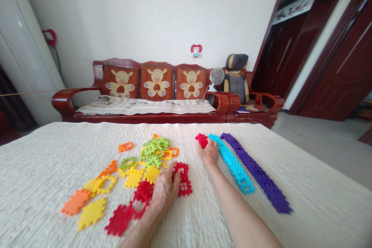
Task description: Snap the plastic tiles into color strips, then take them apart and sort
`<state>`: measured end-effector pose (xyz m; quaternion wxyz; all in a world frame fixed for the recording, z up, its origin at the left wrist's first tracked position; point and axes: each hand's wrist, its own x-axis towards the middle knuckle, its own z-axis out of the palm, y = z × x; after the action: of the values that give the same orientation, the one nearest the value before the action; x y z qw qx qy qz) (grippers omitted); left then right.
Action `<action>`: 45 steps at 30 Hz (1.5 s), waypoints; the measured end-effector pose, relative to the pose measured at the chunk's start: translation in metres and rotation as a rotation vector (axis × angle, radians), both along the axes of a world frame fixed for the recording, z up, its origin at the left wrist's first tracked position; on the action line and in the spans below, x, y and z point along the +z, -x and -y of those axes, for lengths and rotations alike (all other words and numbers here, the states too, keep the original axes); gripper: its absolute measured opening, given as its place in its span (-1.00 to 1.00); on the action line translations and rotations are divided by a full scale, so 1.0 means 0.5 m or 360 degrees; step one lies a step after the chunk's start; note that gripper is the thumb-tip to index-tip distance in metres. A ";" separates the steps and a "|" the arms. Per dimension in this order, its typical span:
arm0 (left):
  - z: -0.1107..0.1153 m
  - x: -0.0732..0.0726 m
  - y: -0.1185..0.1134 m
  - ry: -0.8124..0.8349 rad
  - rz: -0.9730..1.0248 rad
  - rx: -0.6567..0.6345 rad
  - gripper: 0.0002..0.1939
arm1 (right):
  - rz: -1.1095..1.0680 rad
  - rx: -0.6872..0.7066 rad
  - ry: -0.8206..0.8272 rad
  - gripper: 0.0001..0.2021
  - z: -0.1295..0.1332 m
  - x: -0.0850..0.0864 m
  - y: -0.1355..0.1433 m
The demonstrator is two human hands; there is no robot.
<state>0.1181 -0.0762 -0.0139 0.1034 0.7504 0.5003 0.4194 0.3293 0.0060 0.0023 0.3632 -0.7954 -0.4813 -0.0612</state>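
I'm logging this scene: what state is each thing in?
Purple pieces: overlapping in a row
Blue pieces: overlapping in a row
Green pieces: mostly heaped
Yellow pieces: spread, some overlapping
Orange pieces: scattered
Left hand: curved, at near red pieces
Right hand: at far red pieces
Bear cushions: upright
Fan: upright; spinning unclear

Premises: a home, living room. Noted beyond the left hand (166, 186) and right hand (209, 153): a carved wooden sofa (139, 118) with three bear-pattern cushions (157, 82), and a matching armchair (273, 102). A small fan (216, 76) stands near the sofa's end. Heart-shaped ornament (196, 50) on the white wall (130, 15). Cloth covers the tabletop (209, 217) beneath both hands. Panelled door (337, 73) to the right.
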 end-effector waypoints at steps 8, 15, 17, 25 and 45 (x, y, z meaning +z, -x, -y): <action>0.000 0.003 0.000 -0.0059 0.0081 -0.0025 -0.64 | -0.0398 0.0585 -0.0513 -0.66 0.060 -0.005 0.013; -0.001 0.001 -0.002 -0.0073 0.0125 -0.0021 -0.64 | -0.0403 0.1375 -0.0295 -0.83 0.166 0.030 0.076; -0.001 0.001 -0.002 -0.0069 0.0132 -0.0021 -0.64 | -0.0331 0.1430 -0.0258 -0.86 0.172 0.034 0.088; 0.001 0.007 -0.003 0.0006 0.0115 -0.0099 -0.60 | -0.0753 0.1372 -0.0130 -0.77 0.155 0.030 0.085; 0.002 0.003 -0.003 -0.0042 0.0024 -0.0123 -0.60 | 0.0379 0.0225 0.0335 -0.41 0.140 0.022 0.070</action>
<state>0.1198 -0.0771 -0.0123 0.1134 0.7673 0.4647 0.4272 0.2944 -0.0638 0.0134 0.2217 -0.7803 -0.5794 -0.0786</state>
